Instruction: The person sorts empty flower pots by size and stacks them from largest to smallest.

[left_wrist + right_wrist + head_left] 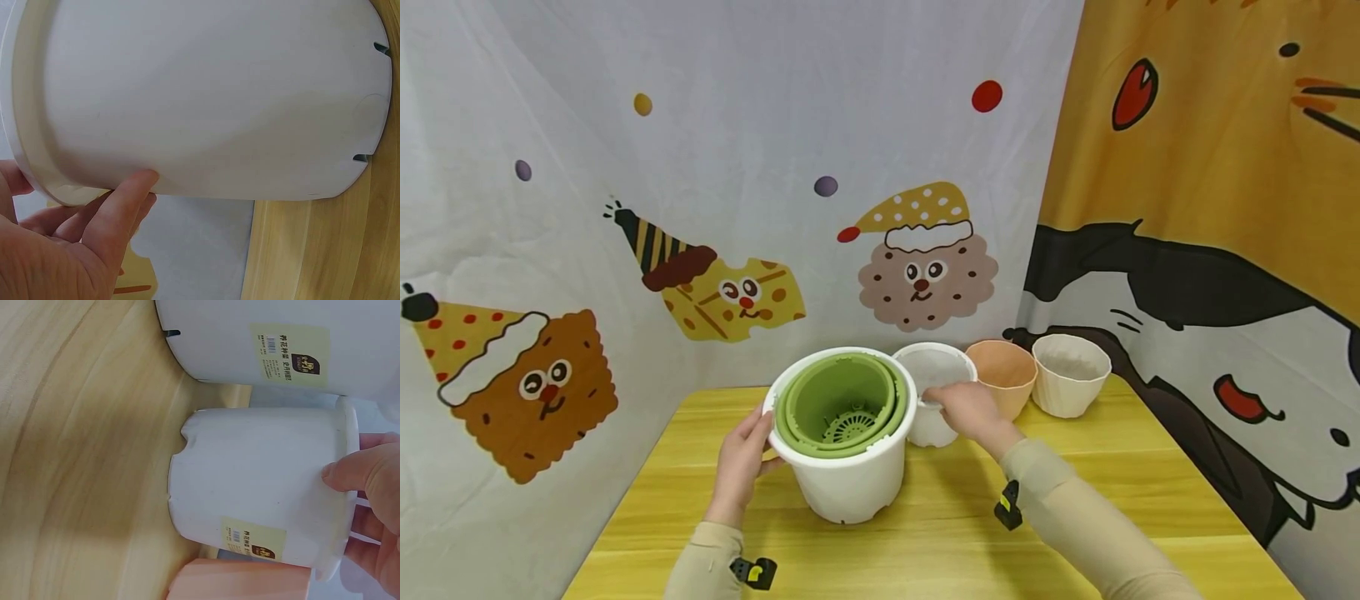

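Observation:
A large white flowerpot (pixel 850 483) stands on the table with green pots (pixel 842 392) nested inside it. My left hand (pixel 741 462) grips its left side, fingers at the rim and thumb against the outer wall in the left wrist view. To its right is a smaller white flowerpot (pixel 262 481), carrying a paper label low on its wall. My right hand (pixel 972 410) pinches that pot's near rim, with the thumb (pixel 350 472) outside and the other fingers over the rim.
An orange pot (pixel 1003 375) and a cream faceted pot (pixel 1070 379) stand in a row at the back right of the wooden table (pixel 947 542). Cartoon-printed cloth (pixel 737 125) hangs close behind them and along the sides.

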{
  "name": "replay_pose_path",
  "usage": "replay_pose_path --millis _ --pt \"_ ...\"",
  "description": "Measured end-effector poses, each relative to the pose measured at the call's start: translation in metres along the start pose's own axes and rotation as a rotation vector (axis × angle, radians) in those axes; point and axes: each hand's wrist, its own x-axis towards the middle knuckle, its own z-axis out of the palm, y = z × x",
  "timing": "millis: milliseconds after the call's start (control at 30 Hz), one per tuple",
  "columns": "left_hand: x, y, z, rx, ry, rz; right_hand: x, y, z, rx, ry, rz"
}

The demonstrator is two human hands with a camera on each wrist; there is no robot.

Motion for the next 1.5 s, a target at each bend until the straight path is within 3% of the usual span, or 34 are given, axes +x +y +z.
replay_pose_path --millis 333,1000,1300,1500 --pt "0.002 -0.002 0.0 -0.007 -0.009 -0.011 -0.007 -0.001 0.004 -0.016 0.101 0.007" --pt "0.001 0.0 0.001 -0.001 0.014 0.01 -0.024 0.004 -0.023 0.115 0.024 0.057" --pt "0.002 -0.002 0.0 -0.002 0.008 0.015 -0.033 0.008 -0.035 0.119 -0.001 0.068" --pt "0.002 -0.003 0.0 -0.002 0.0 0.018 -0.041 0.014 -0.041 0.131 0.025 0.042"
